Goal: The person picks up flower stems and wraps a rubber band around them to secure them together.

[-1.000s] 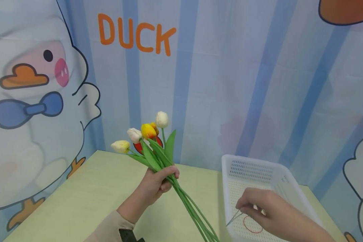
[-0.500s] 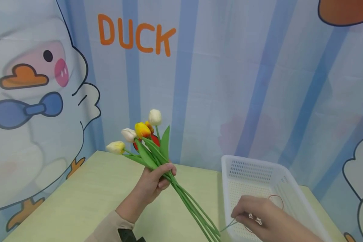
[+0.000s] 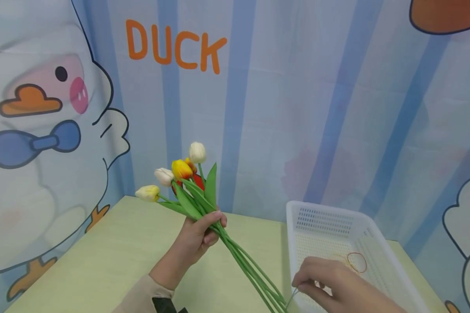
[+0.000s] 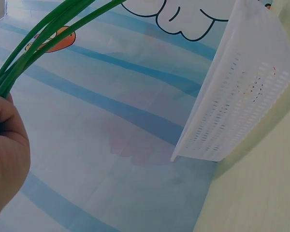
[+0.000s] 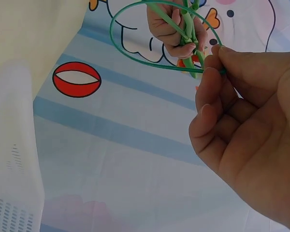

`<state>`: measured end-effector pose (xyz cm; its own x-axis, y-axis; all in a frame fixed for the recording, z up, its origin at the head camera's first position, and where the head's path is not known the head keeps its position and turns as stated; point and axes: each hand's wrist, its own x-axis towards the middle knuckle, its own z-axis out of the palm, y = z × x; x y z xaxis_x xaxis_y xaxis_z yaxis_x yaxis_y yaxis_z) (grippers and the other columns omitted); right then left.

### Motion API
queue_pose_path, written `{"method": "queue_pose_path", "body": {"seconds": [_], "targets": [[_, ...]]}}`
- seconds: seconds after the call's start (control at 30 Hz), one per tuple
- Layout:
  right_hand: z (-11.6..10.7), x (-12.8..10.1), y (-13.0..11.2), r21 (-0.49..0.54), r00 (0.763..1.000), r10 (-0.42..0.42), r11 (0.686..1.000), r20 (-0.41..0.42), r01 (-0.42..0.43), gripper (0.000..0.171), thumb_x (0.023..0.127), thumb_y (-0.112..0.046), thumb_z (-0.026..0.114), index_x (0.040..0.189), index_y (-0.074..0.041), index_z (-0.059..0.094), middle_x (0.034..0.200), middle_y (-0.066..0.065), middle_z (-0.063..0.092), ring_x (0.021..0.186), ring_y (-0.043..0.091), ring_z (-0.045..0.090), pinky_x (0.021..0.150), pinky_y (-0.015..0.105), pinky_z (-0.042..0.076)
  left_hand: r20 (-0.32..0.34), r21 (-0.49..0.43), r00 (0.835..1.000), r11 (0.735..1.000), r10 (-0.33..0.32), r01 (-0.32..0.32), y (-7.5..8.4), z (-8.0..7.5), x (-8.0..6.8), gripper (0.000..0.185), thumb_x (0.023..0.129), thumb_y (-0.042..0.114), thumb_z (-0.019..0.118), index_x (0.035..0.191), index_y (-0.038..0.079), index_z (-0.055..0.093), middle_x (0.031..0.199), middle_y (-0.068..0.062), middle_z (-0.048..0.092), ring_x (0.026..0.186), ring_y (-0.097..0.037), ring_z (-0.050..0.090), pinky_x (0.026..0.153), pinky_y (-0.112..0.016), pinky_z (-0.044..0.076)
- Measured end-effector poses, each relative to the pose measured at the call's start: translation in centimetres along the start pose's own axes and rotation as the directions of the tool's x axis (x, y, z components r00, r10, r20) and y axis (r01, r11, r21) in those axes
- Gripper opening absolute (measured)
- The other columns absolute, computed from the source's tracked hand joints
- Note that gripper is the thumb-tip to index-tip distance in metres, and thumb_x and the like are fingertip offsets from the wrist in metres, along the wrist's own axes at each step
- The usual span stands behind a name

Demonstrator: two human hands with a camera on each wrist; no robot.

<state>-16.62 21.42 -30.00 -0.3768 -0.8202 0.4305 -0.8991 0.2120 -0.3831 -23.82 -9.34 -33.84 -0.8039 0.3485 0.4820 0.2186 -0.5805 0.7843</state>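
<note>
My left hand (image 3: 199,237) grips a bunch of artificial tulips (image 3: 195,201) around the stems, just below the green leaves. White, yellow and orange-yellow heads fan out to the upper left, and the long stems (image 4: 48,36) slant down to the right. Between thumb and fingertips, my right hand (image 3: 330,280) pinches a thin green rubber band (image 5: 154,65), which hangs as a wide loop. In the head view the band overlaps the lower stem ends; in the right wrist view its loop frames part of the stems and left hand behind it. The stem tips run out of the head view.
A white perforated plastic basket (image 3: 291,248) stands on the pale yellow-green table (image 3: 90,256) at the right, under my right hand. Inside lie a red rubber band (image 3: 348,257) and yellowish ones. A blue striped cloth (image 3: 266,143) with duck prints hangs behind.
My right hand has moved left and slightly down, bringing the green rubber band from over the basket to the stem ends. The left hand and tulips have shifted a little left.
</note>
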Motion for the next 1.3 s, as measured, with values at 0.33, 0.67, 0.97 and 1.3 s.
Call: {"method": "queue_pose_path", "body": {"seconds": [0.33,0.67,0.97,1.3], "targets": [[0.2,1.1,-0.6,0.037,0.997,0.063,0.997,0.050,-0.065,0.023,0.095,-0.003,0.058,0.108,-0.022,0.063,0.096,-0.008,0.063,0.081,0.001,0.058,0.066,0.017,0.050,0.024,-0.006,1.000,1.000,0.010,-0.010,-0.3,0.0,-0.1,0.011,0.099,0.007,0.045,0.093,0.012,0.052,0.077,0.005,0.064,0.042,0.002,0.039,0.041,-0.016,0.025],[0.6,2.4,-1.3,0.025,0.993,0.100,0.995,0.060,-0.102,0.018,0.096,-0.009,0.058,0.105,-0.023,0.064,0.096,-0.012,0.061,0.081,-0.002,0.057,0.067,0.018,0.050,0.022,0.015,1.000,1.000,-0.018,0.018,-0.6,0.3,-0.1,0.006,0.099,0.010,0.047,0.095,0.011,0.051,0.078,0.005,0.064,0.042,0.001,0.038,0.041,-0.017,0.024],[0.7,3.6,-1.7,0.015,0.990,0.117,0.993,0.074,-0.119,0.016,0.098,-0.012,0.055,0.106,-0.023,0.065,0.096,-0.009,0.062,0.083,-0.002,0.058,0.067,0.018,0.051,0.010,0.027,0.999,0.999,-0.036,0.036,-0.8,0.4,-0.2,0.008,0.099,0.010,0.049,0.094,0.012,0.054,0.077,0.005,0.064,0.042,0.002,0.040,0.041,-0.014,0.030],[0.9,4.2,-1.2,-0.004,1.000,-0.014,1.000,0.027,0.014,0.020,0.095,-0.003,0.058,0.106,-0.019,0.064,0.096,-0.008,0.062,0.083,0.000,0.059,0.069,0.015,0.050,0.018,0.028,0.996,0.995,-0.092,0.091,-1.0,0.7,-0.5,0.009,0.097,0.010,0.051,0.091,0.012,0.057,0.075,0.006,0.064,0.042,0.002,0.040,0.041,-0.014,0.031]]}}
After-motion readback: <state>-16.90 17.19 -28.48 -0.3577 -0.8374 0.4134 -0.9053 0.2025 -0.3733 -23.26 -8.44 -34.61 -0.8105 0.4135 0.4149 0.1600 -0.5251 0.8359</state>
